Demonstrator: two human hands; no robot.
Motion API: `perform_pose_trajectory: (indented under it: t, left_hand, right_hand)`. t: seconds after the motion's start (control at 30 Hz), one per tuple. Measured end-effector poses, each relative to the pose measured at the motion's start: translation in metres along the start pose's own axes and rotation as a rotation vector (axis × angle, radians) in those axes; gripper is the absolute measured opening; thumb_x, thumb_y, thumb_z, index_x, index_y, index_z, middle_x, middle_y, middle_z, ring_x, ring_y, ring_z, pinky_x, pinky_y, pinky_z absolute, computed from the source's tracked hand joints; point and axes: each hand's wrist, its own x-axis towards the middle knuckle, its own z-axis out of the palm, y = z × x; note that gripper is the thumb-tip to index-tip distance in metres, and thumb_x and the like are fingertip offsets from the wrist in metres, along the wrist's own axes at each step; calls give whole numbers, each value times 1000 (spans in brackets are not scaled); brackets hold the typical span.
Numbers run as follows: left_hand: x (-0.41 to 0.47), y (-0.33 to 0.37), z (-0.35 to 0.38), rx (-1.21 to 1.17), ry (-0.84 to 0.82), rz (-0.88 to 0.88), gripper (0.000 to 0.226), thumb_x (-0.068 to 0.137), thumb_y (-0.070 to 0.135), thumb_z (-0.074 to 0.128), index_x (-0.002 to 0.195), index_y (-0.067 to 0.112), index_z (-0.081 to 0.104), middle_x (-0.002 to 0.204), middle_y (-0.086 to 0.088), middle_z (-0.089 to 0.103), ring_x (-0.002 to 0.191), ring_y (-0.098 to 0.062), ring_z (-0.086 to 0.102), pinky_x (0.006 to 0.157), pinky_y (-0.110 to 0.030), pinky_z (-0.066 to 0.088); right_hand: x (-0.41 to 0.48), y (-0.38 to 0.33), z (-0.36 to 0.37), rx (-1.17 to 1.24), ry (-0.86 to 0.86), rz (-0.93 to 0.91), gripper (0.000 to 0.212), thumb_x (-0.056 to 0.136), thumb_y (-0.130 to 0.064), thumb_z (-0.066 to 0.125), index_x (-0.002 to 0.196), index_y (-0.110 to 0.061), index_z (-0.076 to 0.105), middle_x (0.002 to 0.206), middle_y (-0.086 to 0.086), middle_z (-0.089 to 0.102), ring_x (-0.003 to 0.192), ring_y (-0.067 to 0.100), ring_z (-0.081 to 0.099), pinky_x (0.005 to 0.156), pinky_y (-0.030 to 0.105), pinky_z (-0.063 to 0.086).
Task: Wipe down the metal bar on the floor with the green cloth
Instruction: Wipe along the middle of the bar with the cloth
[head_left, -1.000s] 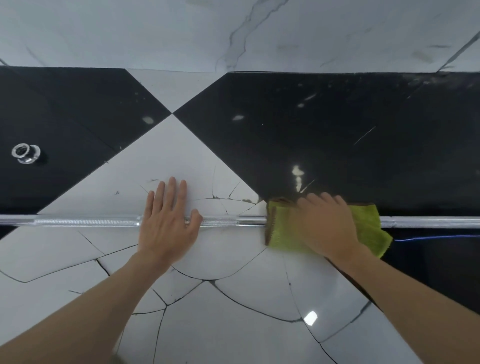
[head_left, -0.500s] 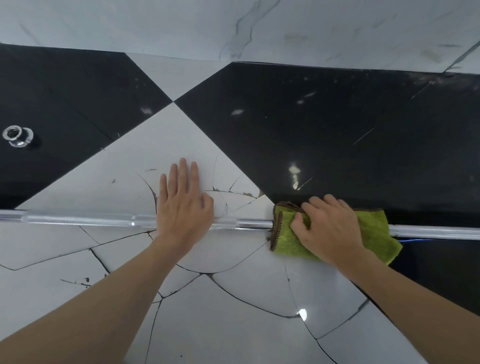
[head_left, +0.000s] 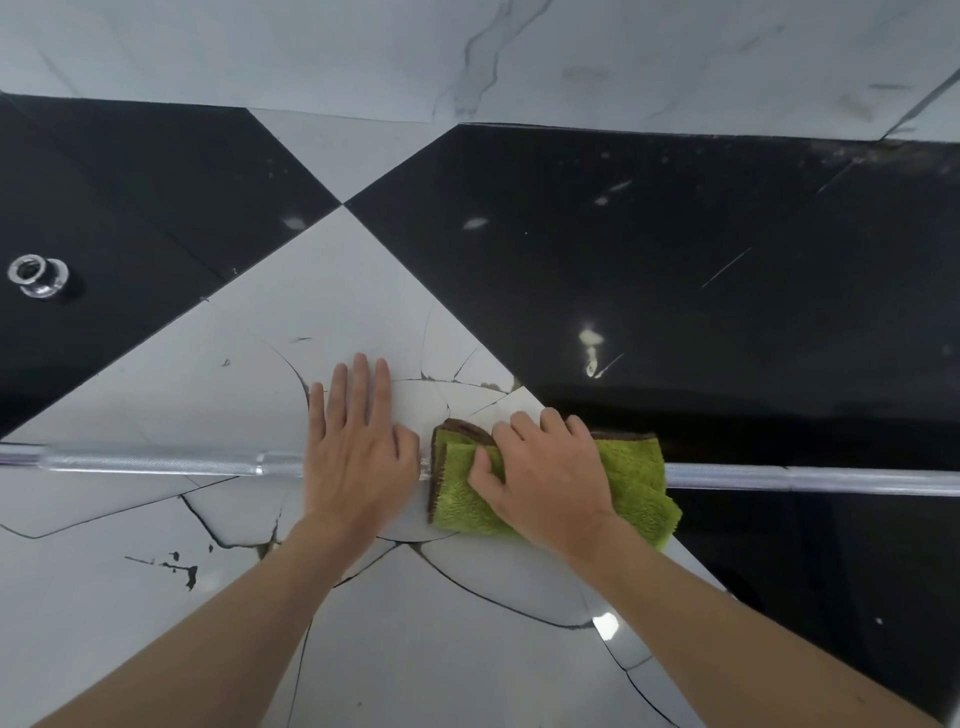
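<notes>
A long chrome metal bar (head_left: 156, 464) lies across the floor from the left edge to the right edge. My left hand (head_left: 358, 447) rests flat on the bar with fingers spread, pressing it down. Just to its right the folded green cloth (head_left: 631, 480), brown-edged, is draped over the bar. My right hand (head_left: 545, 475) presses on the cloth with fingers curled over it. The bar's stretch under both hands and the cloth is hidden. The cloth's left edge nearly touches my left hand.
The floor (head_left: 363, 291) has black and white glossy tiles; the white ones under the bar are cracked. A small chrome collar (head_left: 37, 275) stands on the black tile at far left. A pale marble wall (head_left: 467, 52) rises behind.
My right hand has slid the cloth leftward along the bar, closing the gap to my left hand. The left hand shifted slightly rightward on the bar.
</notes>
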Motion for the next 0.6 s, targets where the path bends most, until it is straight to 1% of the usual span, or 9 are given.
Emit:
perform_pose_trajectory:
  t: [0.07, 0.2, 0.3, 0.4, 0.47, 0.53, 0.6]
  left_hand:
    - [-2, 0, -1, 10, 5, -2, 73, 88, 31, 23, 157, 7, 20, 164, -17, 19, 152, -33, 16, 124, -51, 7]
    - [-3, 1, -1, 25, 9, 3, 72, 88, 29, 23, 156, 6, 23, 163, -17, 23, 151, -34, 19, 123, -53, 10]
    - [1, 2, -2, 4, 2, -6, 73, 88, 30, 21, 157, 9, 20, 164, -14, 20, 152, -32, 15, 124, -50, 5]
    - [9, 2, -3, 2, -19, -10, 75, 86, 33, 15, 158, 12, 13, 166, -11, 12, 153, -29, 8, 124, -46, -1]
    - [15, 4, -5, -10, -39, -27, 77, 86, 34, 12, 159, 11, 8, 167, -10, 6, 154, -28, 3, 124, -44, -3]
    - [20, 8, -9, 0, -70, -62, 73, 90, 32, 14, 158, 9, 4, 167, -9, 0, 154, -27, -2, 124, -44, -4]
    - [20, 22, -14, 36, -70, -62, 66, 98, 30, 18, 158, 6, 2, 167, -10, -1, 154, -28, -3, 124, -44, -3]
  right_hand:
    - [-6, 16, -5, -14, -41, 2, 38, 96, -43, 44, 71, -17, 57, 66, -1, 52, 64, 20, 38, 63, 36, 34]
    - [-25, 68, -16, -47, -157, 18, 42, 98, -46, 36, 83, -18, 63, 74, -2, 56, 68, 20, 48, 66, 38, 43]
    - [-38, 110, -23, -68, -209, 43, 46, 99, -46, 32, 90, -17, 66, 80, -1, 60, 72, 21, 54, 70, 39, 48]
    - [-47, 143, -25, -101, -209, 82, 48, 98, -47, 30, 92, -16, 67, 81, 1, 62, 73, 22, 55, 69, 40, 47]
    - [-47, 154, -24, -112, -174, 96, 47, 98, -45, 30, 89, -15, 66, 79, 2, 62, 72, 24, 54, 68, 40, 45]
    - [-45, 154, -23, -117, -125, 102, 44, 99, -43, 31, 82, -15, 61, 76, 3, 59, 71, 25, 52, 67, 40, 41]
    - [-41, 151, -23, -119, -85, 103, 41, 100, -40, 31, 78, -16, 56, 74, 3, 56, 70, 24, 47, 67, 40, 38]
